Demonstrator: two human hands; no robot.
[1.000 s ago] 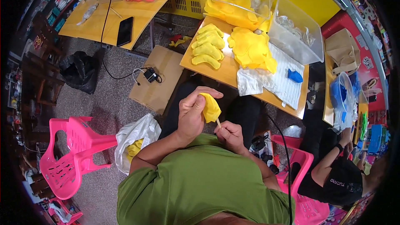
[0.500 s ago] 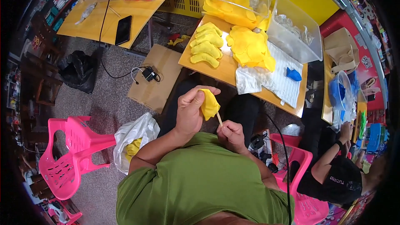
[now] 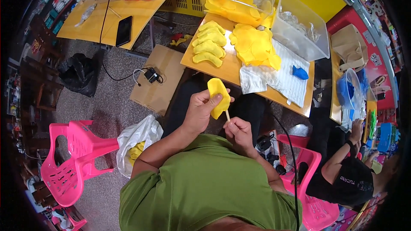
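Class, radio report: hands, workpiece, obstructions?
Left hand gripping elongated yellow fabric piece. Right hand pinching thin, pale, wooden-looking stick at piece's lower end. No visible obstruction.

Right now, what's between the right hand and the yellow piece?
A pale stick spans the gap from right hand to yellow piece, in the head view.

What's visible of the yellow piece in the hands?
The yellow piece is longish, round-ended, and looks like soft felt. It points away from the green shirt. The left hand grips it, thumb across its face; a pale stick in the right hand meets its lower end. Whether the stick goes inside is unclear.
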